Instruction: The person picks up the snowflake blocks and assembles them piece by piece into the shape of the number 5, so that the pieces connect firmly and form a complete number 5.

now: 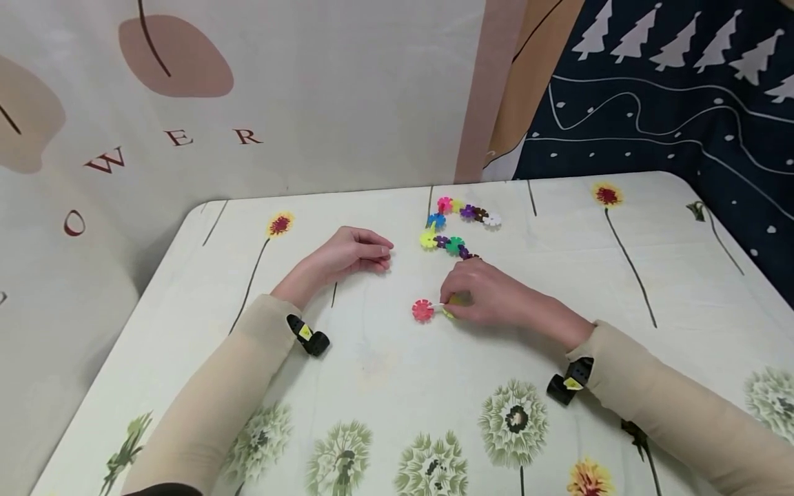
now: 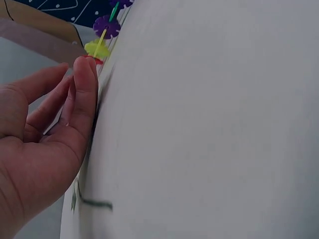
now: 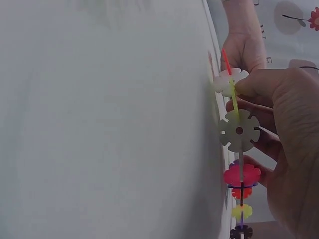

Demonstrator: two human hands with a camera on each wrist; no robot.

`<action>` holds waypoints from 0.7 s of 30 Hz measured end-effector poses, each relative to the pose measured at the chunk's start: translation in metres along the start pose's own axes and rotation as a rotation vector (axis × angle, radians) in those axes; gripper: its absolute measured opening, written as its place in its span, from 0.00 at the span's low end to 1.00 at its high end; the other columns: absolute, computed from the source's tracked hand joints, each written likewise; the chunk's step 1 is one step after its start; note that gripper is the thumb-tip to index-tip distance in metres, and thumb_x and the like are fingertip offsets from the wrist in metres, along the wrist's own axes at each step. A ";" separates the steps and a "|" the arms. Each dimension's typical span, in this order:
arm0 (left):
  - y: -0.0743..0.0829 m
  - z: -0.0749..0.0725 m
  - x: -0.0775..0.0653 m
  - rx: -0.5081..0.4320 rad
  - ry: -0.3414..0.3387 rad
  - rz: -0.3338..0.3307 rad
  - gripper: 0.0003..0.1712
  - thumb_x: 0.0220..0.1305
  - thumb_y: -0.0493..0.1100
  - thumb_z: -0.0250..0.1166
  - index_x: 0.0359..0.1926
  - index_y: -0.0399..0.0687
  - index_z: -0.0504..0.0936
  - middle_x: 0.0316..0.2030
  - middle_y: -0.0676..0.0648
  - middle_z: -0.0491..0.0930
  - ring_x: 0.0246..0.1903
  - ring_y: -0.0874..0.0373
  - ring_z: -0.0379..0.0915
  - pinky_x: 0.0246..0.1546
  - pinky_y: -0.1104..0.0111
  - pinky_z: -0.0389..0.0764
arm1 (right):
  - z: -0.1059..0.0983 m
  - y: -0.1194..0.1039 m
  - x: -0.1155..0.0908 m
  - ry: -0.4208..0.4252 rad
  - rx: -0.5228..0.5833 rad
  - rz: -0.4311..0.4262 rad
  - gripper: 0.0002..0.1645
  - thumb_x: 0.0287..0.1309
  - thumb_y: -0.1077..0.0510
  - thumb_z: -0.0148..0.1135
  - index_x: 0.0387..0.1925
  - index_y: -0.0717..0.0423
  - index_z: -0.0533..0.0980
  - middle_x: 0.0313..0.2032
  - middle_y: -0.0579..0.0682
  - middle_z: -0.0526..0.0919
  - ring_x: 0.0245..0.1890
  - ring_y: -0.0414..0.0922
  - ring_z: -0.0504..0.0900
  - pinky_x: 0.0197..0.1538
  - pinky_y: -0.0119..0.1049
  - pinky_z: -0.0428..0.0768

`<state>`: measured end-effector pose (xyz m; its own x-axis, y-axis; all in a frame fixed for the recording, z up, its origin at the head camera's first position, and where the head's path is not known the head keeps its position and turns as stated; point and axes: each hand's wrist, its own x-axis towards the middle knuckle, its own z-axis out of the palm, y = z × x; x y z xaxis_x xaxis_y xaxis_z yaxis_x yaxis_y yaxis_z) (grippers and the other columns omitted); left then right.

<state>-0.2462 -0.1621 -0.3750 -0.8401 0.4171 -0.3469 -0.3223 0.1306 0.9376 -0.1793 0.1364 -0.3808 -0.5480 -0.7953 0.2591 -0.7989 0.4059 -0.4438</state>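
Observation:
A chain of colourful notched plastic discs (image 1: 455,246) curves over the table, running behind and under my right hand (image 1: 496,293). At its near end is a red disc (image 1: 422,310), left of that hand. In the right wrist view, the thumb and fingers pinch a white disc (image 3: 223,83), which sits between the red disc, seen edge-on, and a yellow one. A greyish-white disc (image 3: 239,130) and a pink disc (image 3: 242,175) follow along the chain. My left hand (image 1: 350,255) hovers to the left with loosely bent fingers and nothing in them.
The white tablecloth (image 1: 372,372) has printed flowers and dandelions. Behind the table hangs a pale cloth (image 1: 347,103) with printed letters, and a dark cloth (image 1: 657,117) with trees is at the right. Each wrist wears a small black camera.

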 end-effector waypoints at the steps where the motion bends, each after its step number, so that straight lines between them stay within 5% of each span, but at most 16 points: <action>1: 0.000 0.002 0.002 -0.003 -0.003 0.000 0.15 0.73 0.30 0.60 0.56 0.23 0.77 0.36 0.40 0.84 0.34 0.54 0.84 0.42 0.66 0.86 | 0.000 0.001 -0.001 0.004 -0.003 -0.004 0.03 0.57 0.63 0.72 0.33 0.52 0.87 0.34 0.40 0.87 0.39 0.43 0.80 0.54 0.49 0.75; 21: 0.009 0.040 0.035 -0.023 0.056 -0.017 0.16 0.72 0.32 0.63 0.56 0.23 0.79 0.38 0.37 0.85 0.34 0.54 0.86 0.43 0.64 0.86 | -0.010 0.016 -0.024 0.068 0.006 -0.001 0.08 0.53 0.66 0.75 0.31 0.49 0.86 0.32 0.37 0.85 0.42 0.43 0.77 0.60 0.53 0.72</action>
<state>-0.2610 -0.1106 -0.3775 -0.8573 0.3642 -0.3639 -0.3458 0.1164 0.9311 -0.1813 0.1663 -0.3853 -0.5632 -0.7631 0.3169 -0.7978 0.4024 -0.4490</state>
